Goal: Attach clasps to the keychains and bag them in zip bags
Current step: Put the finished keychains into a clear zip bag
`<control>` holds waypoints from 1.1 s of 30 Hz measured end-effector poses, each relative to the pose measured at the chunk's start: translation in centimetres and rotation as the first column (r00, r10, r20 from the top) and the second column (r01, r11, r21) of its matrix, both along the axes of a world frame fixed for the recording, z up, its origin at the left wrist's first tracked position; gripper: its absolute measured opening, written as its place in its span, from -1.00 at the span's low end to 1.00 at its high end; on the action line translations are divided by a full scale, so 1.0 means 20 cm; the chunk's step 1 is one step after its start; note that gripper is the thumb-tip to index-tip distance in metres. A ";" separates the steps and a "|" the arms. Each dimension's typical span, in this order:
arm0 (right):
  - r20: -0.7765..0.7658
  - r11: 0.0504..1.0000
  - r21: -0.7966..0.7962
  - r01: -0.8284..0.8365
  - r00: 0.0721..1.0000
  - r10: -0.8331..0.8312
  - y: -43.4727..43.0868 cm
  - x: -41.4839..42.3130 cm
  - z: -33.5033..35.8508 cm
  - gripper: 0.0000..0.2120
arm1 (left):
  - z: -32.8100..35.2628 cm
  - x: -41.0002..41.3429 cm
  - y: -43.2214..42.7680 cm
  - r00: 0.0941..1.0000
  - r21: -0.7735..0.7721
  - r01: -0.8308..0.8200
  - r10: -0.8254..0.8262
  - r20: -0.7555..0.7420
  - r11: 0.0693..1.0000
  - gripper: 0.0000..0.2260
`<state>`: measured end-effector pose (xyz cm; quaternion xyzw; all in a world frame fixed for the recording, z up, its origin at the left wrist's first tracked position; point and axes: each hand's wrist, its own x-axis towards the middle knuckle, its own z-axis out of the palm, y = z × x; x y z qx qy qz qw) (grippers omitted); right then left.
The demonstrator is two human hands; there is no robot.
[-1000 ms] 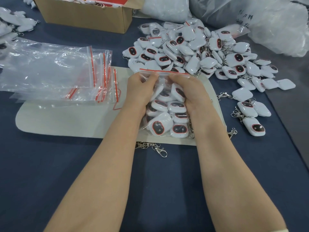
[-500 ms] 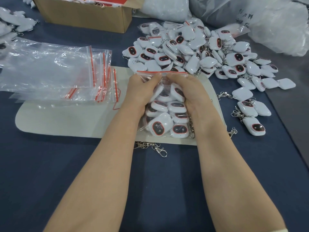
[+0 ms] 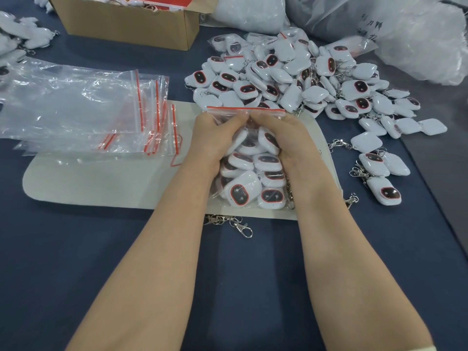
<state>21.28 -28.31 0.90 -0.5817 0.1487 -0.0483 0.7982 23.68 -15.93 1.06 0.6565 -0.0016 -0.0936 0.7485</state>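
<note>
A clear zip bag [image 3: 250, 173] with a red seal strip lies on a pale mat [image 3: 101, 183], stuffed with several white keychains that have dark red-rimmed ovals. My left hand [image 3: 215, 138] and my right hand [image 3: 286, 140] grip the bag from both sides, thumbs meeting just under the red strip. Beyond the bag lies a large heap of loose keychains [image 3: 298, 82]. A metal clasp [image 3: 240, 225] lies on the blue cloth just below the mat.
A stack of empty zip bags [image 3: 83, 110] lies to the left. A cardboard box [image 3: 126, 21] stands at the back, big plastic sacks [image 3: 379, 26] at the back right. A few keychains with clasps [image 3: 377, 171] lie to the right.
Both hands have slid closer together along the top of the bag, thumbs now touching under the red strip. The bag has stayed in place.
</note>
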 end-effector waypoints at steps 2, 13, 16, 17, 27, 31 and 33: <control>-0.004 0.999 -0.024 0.020 1.000 -0.020 0.01 0.00 0.00 -0.95 | 0.00 0.00 -0.01 1.000 0.010 -0.023 0.023 0.009 1.000 -0.96; -0.069 0.958 0.019 0.285 0.957 -0.283 0.04 -0.02 0.02 -0.88 | 0.00 0.00 0.00 0.993 0.020 -0.113 0.113 0.022 0.993 -0.96; -0.055 0.947 0.019 0.319 0.946 -0.318 0.05 -0.02 0.01 -0.81 | 0.00 -0.01 -0.01 0.994 0.025 -0.106 0.106 0.018 0.994 -0.94; -0.059 0.944 0.011 0.330 0.943 -0.329 0.04 -0.03 0.01 -0.81 | 0.00 0.00 -0.01 0.994 0.023 -0.105 0.105 0.007 0.994 -0.94; 0.118 0.841 -0.462 0.283 0.959 -0.258 0.03 -0.02 0.09 -0.70 | 0.00 0.02 0.04 0.999 -0.077 -0.038 0.039 0.011 0.996 -0.95; 0.086 0.627 -0.779 -0.029 0.985 0.153 0.03 -0.05 0.13 -0.71 | 0.00 0.01 0.03 0.997 -0.204 0.066 -0.056 0.054 0.977 -0.91; 0.009 0.554 -0.825 -0.112 0.977 0.211 0.03 -0.06 0.13 -0.80 | 0.00 0.01 0.04 0.997 -0.182 0.065 -0.058 0.044 0.981 -0.93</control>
